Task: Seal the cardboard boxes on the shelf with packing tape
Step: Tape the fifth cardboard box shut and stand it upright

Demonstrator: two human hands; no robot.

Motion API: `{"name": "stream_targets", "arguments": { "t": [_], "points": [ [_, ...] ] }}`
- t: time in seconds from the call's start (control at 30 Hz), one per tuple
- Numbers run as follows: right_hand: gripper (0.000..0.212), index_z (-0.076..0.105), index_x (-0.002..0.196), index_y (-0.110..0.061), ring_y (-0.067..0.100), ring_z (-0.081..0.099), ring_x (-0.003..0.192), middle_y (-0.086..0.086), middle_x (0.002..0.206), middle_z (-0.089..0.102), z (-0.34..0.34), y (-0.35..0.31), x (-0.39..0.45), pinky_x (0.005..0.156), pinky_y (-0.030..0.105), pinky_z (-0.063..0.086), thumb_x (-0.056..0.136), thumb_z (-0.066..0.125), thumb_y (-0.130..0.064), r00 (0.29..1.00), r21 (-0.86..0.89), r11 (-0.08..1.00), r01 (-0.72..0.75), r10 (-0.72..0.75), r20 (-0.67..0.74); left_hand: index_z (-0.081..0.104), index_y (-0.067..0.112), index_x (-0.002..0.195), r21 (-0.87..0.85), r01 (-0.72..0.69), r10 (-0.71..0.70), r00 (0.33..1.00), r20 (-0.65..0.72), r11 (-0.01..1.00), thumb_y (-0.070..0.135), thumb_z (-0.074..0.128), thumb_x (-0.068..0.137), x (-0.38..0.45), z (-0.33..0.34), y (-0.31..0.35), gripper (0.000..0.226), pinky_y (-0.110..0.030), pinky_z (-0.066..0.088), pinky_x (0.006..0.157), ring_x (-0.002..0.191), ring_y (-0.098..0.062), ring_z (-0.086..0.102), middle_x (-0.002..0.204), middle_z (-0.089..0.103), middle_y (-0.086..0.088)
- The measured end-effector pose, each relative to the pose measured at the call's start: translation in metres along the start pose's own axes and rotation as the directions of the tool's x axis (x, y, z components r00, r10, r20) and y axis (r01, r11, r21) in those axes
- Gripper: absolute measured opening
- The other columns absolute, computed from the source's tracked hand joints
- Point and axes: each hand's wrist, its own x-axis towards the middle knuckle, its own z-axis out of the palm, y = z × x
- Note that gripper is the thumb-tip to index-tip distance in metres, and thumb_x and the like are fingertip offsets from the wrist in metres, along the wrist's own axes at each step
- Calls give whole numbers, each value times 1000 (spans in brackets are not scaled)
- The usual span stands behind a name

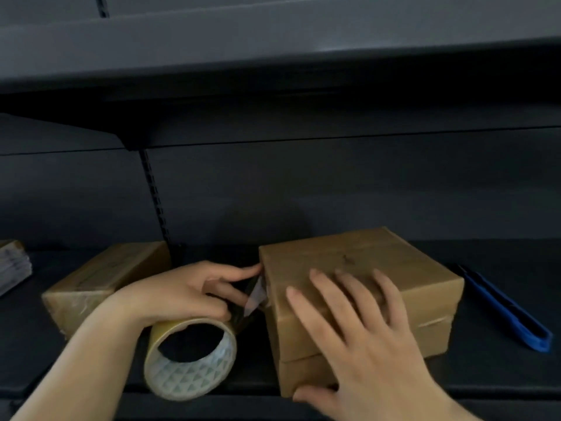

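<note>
A brown cardboard box point(358, 256) sits on the dark shelf point(501, 256), right of centre, stacked on what looks like a second box below it. My right hand point(361, 335) lies flat on its top with fingers spread and the thumb hooked over the near corner. My left hand point(182, 293) rests on a roll of clear packing tape point(191, 360) that stands on edge, and its fingers pinch the loose tape end point(255, 294) against the box's left side. Another cardboard box point(103, 275) sits behind my left hand.
A blue utility knife point(507, 308) lies on the shelf to the right of the box. A stack of flat pale items point(12, 265) sits at the far left edge. Another dark shelf point(273, 56) hangs overhead, with a slotted upright point(154, 192) at the back.
</note>
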Motion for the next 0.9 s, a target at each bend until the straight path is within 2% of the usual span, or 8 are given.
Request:
{"name": "stream_targets", "arguments": {
  "t": [0.17,0.23,0.37,0.47,0.53,0.67,0.77,0.9],
  "points": [
    [43,44,126,-37,25,50,107,3,123,46,5,-39,-1,86,52,39,84,46,-43,962,-27,998,60,-65,-265,41,38,134,-43,-20,22,999,45,999,-5,57,80,-22,9,-4,71,-25,53,86,105,-16,65,115,70,-1],
    [50,44,129,-34,28,48,108,7,123,44,5,-39,4,88,53,37,79,42,-29,966,-48,994,97,-105,-235,43,34,133,-45,-6,5,1000,-21,999,-12,55,83,-22,9,-6,69,-16,53,75,94,-9,69,110,72,2],
    [102,39,132,-29,33,40,112,12,129,36,-3,-25,21,92,56,30,38,72,-51,991,-79,989,122,-126,-46,47,34,130,-74,-51,39,987,-153,996,19,76,75,-28,1,-5,63,-28,52,87,104,-16,66,118,69,2],
    [105,46,129,-27,38,42,111,18,130,44,-10,-10,46,92,59,36,33,76,-58,1000,-19,1000,-20,20,-4,71,28,104,-336,-156,36,941,-337,929,56,84,46,-30,-12,-12,66,-18,52,51,61,-7,68,86,76,5],
    [102,48,128,-25,41,46,109,20,131,47,-13,-2,64,90,59,39,37,75,-60,996,16,996,-93,93,11,78,25,89,-595,-173,-52,938,-342,784,55,71,57,-25,-18,-17,44,-19,45,38,42,-7,54,88,76,0],
    [105,35,135,-28,39,35,118,16,140,33,-12,10,96,93,58,32,44,71,-65,978,40,980,-193,189,87,75,14,96,-677,-253,24,944,-328,691,33,76,64,-11,-37,-19,37,-27,55,51,53,-14,61,103,71,-13],
    [106,25,138,-33,35,27,122,12,141,26,-8,24,116,96,57,29,48,69,-67,959,58,962,-267,260,108,75,10,84,-597,-334,142,928,-345,730,22,67,73,-7,-61,-1,19,-26,57,58,58,-15,65,76,70,-10],
    [106,24,138,-35,35,28,121,12,138,27,-1,40,134,95,55,30,48,69,-68,933,97,933,-348,334,132,74,13,61,-495,-272,90,928,-361,825,32,92,38,7,-81,33,34,-22,56,52,48,-9,64,53,66,-3]
  ]
}}
